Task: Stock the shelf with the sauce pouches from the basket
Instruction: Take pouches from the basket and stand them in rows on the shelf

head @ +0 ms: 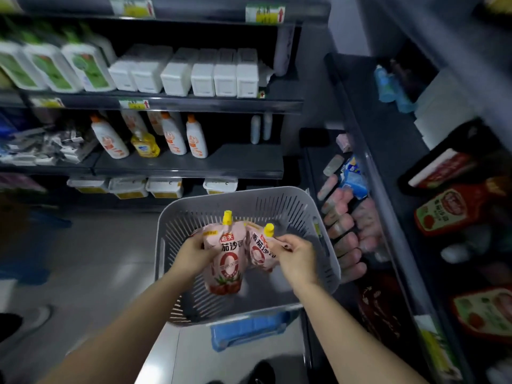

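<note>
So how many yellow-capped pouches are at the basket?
2: one pouch in the left hand, another pouch in the right hand, over the basket. More may hide beneath.

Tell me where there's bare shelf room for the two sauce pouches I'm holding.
The middle shelf is bare right of the orange-capped bottles, up to its end. The right-hand shelf is bare between the blue bottles and the red sauce packs. Crowded: the pink packs beside the basket, and the middle shelf's left end.
</note>
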The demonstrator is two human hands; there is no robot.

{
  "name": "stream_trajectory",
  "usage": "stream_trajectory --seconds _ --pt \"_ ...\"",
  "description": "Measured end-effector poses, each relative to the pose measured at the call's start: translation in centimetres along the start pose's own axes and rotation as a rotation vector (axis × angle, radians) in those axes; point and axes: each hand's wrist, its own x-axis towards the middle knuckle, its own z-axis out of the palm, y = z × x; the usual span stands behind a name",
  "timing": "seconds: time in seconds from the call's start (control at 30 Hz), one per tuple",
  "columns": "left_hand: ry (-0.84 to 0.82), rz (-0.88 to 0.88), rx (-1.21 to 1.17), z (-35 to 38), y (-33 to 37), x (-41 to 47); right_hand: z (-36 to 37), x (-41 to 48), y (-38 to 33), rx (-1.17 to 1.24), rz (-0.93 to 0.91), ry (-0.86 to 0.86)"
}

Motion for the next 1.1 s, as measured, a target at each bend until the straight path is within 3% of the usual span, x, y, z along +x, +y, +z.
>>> stream_trajectory --seconds 0.47,0.7,1.1 --pt "-0.190 0.504 0.073 -2.9 10.5 -9.9 -6.2 -12.7 -7.6 0.180 -0.265 0.498" --pt "-0.344 0.728 0.146 -1.2 13.2 -17.9 -10.5 -22.1 -8.3 0.141 -0.296 0.741" --pt "-0.694 0.928 0.196 5.4 12.9 -31.9 -19.2 -40.5 -5.3 -0.008 -0.191 1.010"
